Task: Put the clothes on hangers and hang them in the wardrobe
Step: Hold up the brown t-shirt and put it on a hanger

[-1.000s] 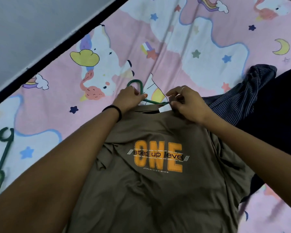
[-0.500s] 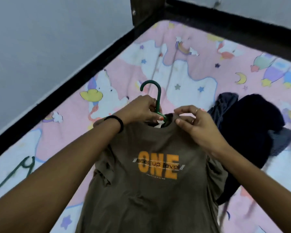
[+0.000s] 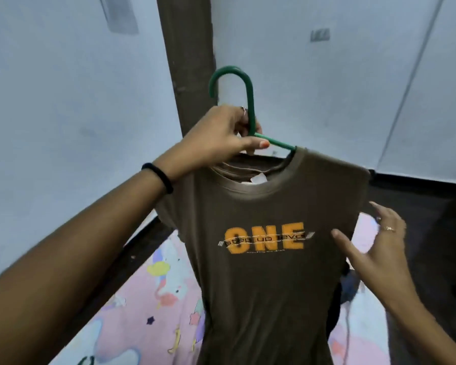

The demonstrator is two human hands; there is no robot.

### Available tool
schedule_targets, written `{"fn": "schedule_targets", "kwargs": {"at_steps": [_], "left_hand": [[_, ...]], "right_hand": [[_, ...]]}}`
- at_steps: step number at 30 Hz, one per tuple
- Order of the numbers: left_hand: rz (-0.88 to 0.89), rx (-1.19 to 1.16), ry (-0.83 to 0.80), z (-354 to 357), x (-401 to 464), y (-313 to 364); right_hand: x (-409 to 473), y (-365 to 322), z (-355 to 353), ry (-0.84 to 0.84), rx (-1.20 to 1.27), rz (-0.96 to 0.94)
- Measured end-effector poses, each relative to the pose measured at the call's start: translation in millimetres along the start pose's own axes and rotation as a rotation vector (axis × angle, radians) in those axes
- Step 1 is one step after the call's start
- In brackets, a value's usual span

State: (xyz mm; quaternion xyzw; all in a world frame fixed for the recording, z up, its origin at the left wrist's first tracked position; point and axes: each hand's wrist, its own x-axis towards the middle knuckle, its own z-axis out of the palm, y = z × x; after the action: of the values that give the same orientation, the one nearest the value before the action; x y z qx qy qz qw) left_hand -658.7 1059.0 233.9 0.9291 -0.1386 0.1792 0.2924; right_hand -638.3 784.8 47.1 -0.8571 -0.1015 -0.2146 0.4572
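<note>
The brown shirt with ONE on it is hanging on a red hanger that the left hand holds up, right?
Not quite. The hanger is green, not red, as the head view shows. The rest is right: the left hand holds it up with the brown shirt hanging on it.

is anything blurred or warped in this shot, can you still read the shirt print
Head view: right hand and bedsheet are motion-smeared; left hand on the hanger is sharper. "ONE" on the shirt reads clearly, the tiny line beneath doesn't. The wide lens bends wall lines; lighting is flat and bluish.
</note>
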Motion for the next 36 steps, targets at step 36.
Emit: {"fn": "schedule_targets", "kwargs": {"at_steps": [36], "left_hand": [[0.183,-0.383,-0.046,162.9,247.4,632.1]], "right_hand": [[76.0,-32.8,-444.2,0.198,-0.385,-0.234]]}}
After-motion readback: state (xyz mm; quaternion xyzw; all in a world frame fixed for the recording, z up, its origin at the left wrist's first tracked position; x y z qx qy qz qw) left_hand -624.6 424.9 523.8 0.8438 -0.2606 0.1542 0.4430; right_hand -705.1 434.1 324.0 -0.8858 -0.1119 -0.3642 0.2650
